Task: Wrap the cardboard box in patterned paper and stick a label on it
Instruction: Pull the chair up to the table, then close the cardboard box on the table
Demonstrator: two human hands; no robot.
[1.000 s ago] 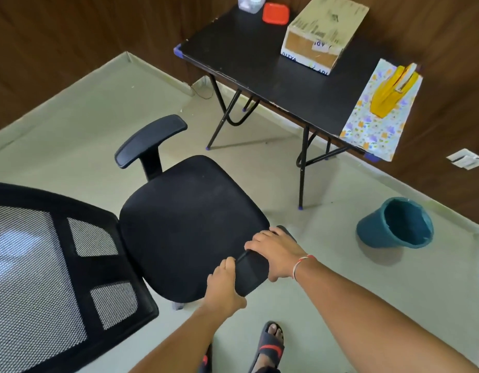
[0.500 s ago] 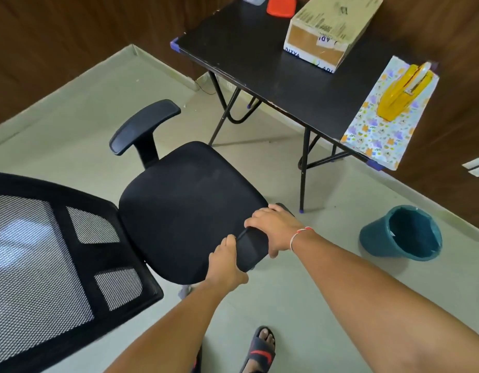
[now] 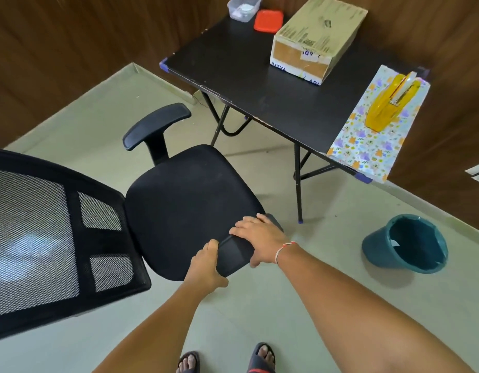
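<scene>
Head view: both hands grip the near armrest (image 3: 234, 254) of a black office chair (image 3: 189, 208), left hand (image 3: 206, 267) curled around its end, right hand (image 3: 259, 238) wrapped over its top. The cardboard box (image 3: 316, 36) sits near the table's (image 3: 233, 63) far edge, patterned paper (image 3: 373, 146) overhanging its right corner.

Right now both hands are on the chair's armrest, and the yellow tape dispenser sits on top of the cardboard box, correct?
Not quite. The head view shows the yellow tape dispenser sitting on the patterned paper, apart from the cardboard box. Left hand and right hand are on the armrest.
</scene>
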